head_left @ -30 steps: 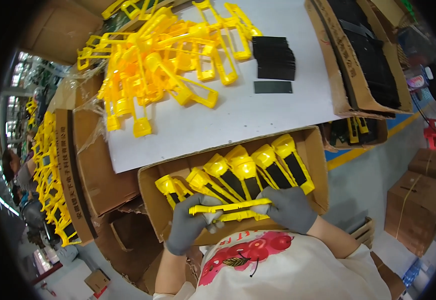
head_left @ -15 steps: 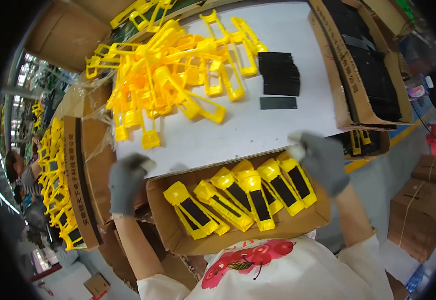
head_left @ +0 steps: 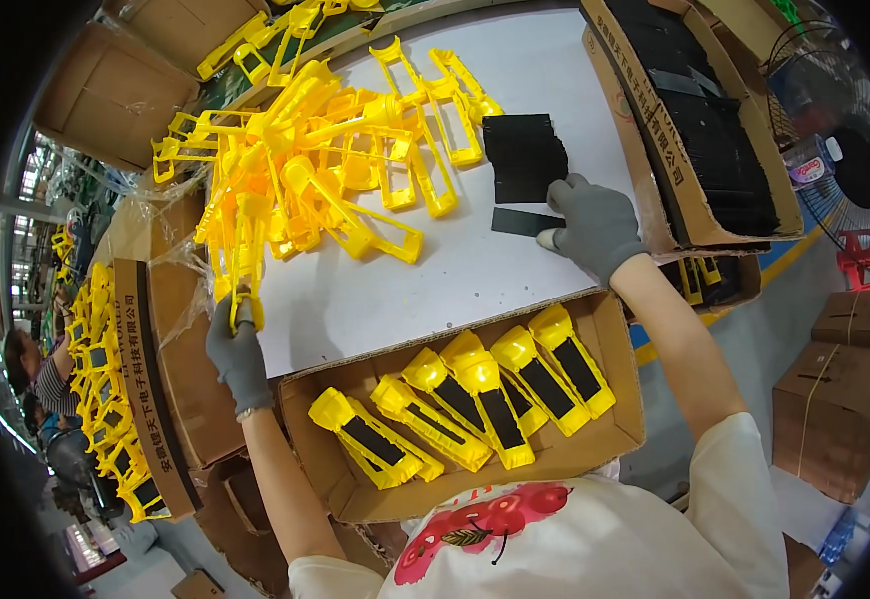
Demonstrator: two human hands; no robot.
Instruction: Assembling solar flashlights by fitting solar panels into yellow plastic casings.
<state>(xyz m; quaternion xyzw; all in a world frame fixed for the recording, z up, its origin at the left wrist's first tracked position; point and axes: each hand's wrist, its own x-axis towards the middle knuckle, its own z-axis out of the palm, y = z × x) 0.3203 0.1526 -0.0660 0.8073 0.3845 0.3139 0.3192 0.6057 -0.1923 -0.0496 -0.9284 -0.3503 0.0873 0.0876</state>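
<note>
My left hand, in a grey glove, grips a yellow plastic frame at the near left edge of the heap of yellow frames on the white table. My right hand, also gloved, rests its fingertips on a single black strip lying just below a stack of black strips. Close to my body sits an open cardboard box holding several finished yellow pieces with black panels laid side by side.
A long carton of black strips lies at the right. Cartons with more yellow parts stand at the left. A fan and brown boxes are on the floor at the right. Another person is at far left.
Both hands left the box near my body. The left hand reached out to the yellow heap and closed on a frame; the right hand moved up to the black strip.
</note>
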